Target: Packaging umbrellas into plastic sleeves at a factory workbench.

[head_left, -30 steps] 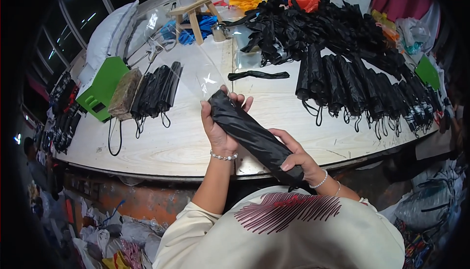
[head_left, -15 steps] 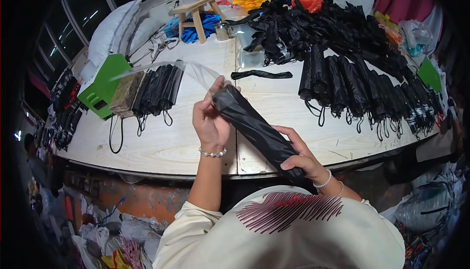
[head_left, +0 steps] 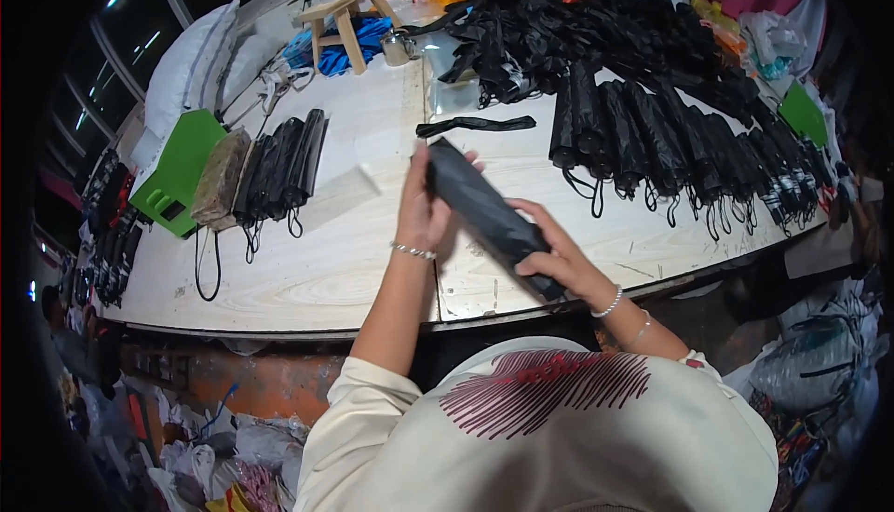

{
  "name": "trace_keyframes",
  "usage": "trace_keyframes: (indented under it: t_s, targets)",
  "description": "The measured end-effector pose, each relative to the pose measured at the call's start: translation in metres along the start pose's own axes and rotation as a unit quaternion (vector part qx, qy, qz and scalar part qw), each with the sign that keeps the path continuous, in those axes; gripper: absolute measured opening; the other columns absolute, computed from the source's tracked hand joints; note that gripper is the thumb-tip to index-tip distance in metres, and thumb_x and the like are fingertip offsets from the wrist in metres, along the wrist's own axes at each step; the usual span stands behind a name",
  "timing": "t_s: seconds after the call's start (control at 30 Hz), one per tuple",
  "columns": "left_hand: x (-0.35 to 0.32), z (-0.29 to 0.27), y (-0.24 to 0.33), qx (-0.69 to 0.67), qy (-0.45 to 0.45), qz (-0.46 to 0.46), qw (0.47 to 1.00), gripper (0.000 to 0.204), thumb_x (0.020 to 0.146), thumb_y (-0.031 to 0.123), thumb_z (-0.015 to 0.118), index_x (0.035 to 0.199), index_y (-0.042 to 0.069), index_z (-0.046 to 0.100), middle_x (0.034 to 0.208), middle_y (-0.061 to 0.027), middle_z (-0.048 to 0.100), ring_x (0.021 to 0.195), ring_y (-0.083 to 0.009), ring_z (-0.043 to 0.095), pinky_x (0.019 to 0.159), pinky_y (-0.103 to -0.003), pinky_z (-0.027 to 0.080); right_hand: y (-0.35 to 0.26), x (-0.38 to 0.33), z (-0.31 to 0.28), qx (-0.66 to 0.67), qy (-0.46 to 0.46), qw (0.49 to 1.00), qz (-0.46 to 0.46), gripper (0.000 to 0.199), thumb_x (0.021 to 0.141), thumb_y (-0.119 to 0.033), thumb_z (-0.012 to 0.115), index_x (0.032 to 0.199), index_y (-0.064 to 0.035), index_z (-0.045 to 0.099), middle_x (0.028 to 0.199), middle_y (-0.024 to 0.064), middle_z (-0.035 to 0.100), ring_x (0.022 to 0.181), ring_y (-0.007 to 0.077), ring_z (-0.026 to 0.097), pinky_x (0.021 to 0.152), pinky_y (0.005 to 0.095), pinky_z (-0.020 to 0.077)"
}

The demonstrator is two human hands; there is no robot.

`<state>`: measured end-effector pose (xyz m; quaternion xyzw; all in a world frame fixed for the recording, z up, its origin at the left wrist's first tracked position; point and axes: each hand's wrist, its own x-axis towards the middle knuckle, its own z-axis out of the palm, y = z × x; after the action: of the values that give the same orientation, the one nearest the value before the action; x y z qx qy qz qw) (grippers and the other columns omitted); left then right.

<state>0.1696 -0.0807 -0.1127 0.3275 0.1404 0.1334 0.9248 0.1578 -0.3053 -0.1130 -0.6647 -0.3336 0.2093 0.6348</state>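
Observation:
A folded black umbrella (head_left: 489,209) slants in front of me over the table, upper end to the left, lower end toward my body. My left hand (head_left: 425,205) is closed about its far end, a little blurred, with the thumb on one side. Around its near end wraps my right hand (head_left: 561,256), thumb on top. To the left of the umbrella, a clear, motion-smeared plastic piece (head_left: 345,197) shows over the table; whether it lies on it I cannot tell. Just beyond the umbrella's far end lies a narrow black fabric sleeve (head_left: 477,126).
Several folded umbrellas (head_left: 643,140) line the table's right side, below a heap of black fabric (head_left: 596,37). More umbrellas (head_left: 279,168) lie at left beside a brick (head_left: 222,181) and a green box (head_left: 179,172). A wooden stand (head_left: 343,23) and a metal pot (head_left: 397,47) are farther back.
The clear plastic that trailed from the left hand and the umbrella's far end has come away to the left. Both hands still hold the umbrella. The whole view has shifted slightly.

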Motion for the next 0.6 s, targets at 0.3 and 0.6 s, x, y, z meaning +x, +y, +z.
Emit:
trace_keyframes:
  t_s: [0.3,0.6]
  targets:
    - [-0.047,0.001,-0.001,-0.102,-0.107,-0.148,0.978,0.032,0.091,0.028,0.061,0.115,0.009,0.055,0.079,-0.0114,0.063,0.063,-0.0199,0.063,0.057,-0.032,0.054,-0.006,0.004,-0.024,0.107,0.014,0.993,0.047,0.092,0.072,-0.016,0.061,0.152,-0.0157,0.017,0.126,0.0177,0.049,0.112,0.0247,0.053,0.088,0.0296,0.0429]
    - [-0.171,0.028,-0.048,0.231,-0.120,-0.195,0.946,0.021,0.086,0.014,0.062,0.097,-0.004,0.058,0.083,-0.0133,0.066,0.068,-0.0173,0.061,0.064,-0.028,0.051,-0.023,0.019,0.015,0.315,0.029,0.949,-0.006,0.084,0.081,-0.023,0.053,0.153,-0.0242,0.009,0.115,0.0210,0.054,0.086,0.0283,0.062,0.069,0.0343,0.0508]
